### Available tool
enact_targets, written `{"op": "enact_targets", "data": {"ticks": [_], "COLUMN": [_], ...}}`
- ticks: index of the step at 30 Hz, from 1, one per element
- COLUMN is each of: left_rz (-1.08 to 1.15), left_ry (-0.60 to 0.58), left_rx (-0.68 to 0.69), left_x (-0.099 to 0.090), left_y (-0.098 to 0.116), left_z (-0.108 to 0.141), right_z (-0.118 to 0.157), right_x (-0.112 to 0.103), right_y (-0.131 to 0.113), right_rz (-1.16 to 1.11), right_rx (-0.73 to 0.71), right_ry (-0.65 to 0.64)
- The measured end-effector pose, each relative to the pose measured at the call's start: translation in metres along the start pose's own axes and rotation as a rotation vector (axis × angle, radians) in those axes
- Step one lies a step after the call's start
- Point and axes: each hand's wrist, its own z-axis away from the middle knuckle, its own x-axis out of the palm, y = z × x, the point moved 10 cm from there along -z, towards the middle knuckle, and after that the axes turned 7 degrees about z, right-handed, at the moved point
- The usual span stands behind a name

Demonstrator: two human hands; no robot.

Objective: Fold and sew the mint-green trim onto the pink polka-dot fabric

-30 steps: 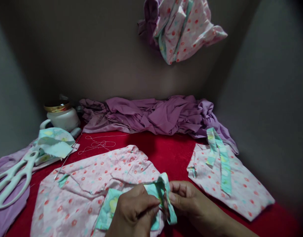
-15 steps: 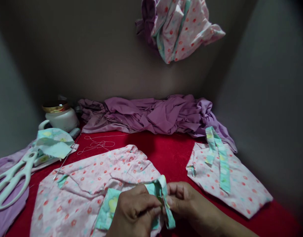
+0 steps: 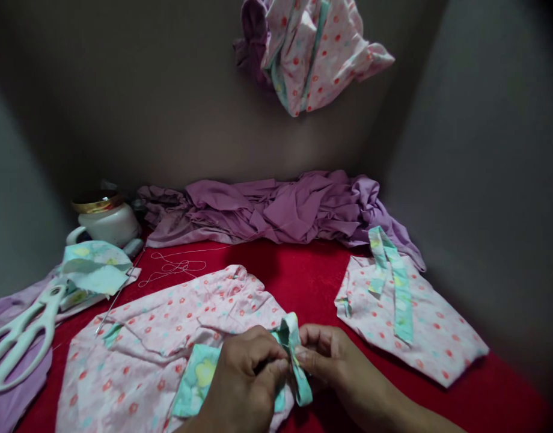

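Pink fabric with red dots [image 3: 168, 313] is spread on the red cloth, with a mint floral piece [image 3: 198, 379] on it. My left hand [image 3: 247, 379] pinches a folded mint strip [image 3: 301, 376] from the left. On the strip's right side, my right hand [image 3: 330, 355] holds it between thumb and fingers. The two hands' fingertips are close together, and the strip's upper end loops above them. Whatever else lies between the left fingertips is hidden.
White-handled scissors [image 3: 28, 337] and mint scraps [image 3: 96, 264] lie left, before a white lidded jar [image 3: 109, 222]. Purple fabric [image 3: 276, 207] lines the back. A second dotted piece [image 3: 421, 319] lies right. Dotted fabric [image 3: 326, 60] hangs above. Loose thread [image 3: 177, 264] lies behind.
The view has shifted slightly. Both hands still hold the mint strip, and the left fingers are a little higher along it, with its loop now more open.
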Motion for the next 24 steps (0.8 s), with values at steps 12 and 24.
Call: {"op": "enact_targets", "data": {"ticks": [12,24], "left_rz": [-0.567,-0.238], "left_ry": [0.067,0.171], "left_rx": [0.722,0.468], "left_x": [0.026,-0.016], "left_y": [0.081,0.073], "left_z": [0.008,0.004], "right_z": [0.001,0.000], "right_x": [0.001,-0.006], "right_y": [-0.007,-0.003], "right_rz": [-0.029,0.054], "right_rx": [-0.053,-0.033], "right_ry": [0.005,0.074]}}
